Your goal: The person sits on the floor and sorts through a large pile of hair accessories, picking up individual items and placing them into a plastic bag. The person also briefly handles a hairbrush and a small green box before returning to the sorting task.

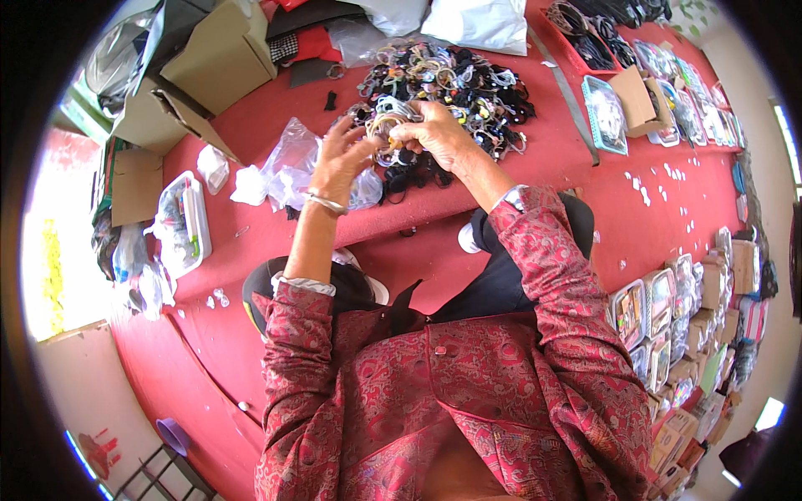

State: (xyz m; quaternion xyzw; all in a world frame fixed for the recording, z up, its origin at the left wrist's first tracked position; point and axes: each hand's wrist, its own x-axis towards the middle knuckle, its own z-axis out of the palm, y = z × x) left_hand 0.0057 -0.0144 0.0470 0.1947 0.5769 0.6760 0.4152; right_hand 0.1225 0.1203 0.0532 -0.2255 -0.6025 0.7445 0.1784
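Right hand point(441, 134) pinches hair ties point(387, 123) over the surface's point(551, 138) near half | left hand point(338, 163) loosely open | probably light, stretchy; grab bunched loops

No lettering, label, brand, number or sign can be read in the head view; any print on the cartons point(673, 436) and clear-topped packages point(660, 294) along the right side is too small and blurred to make out.
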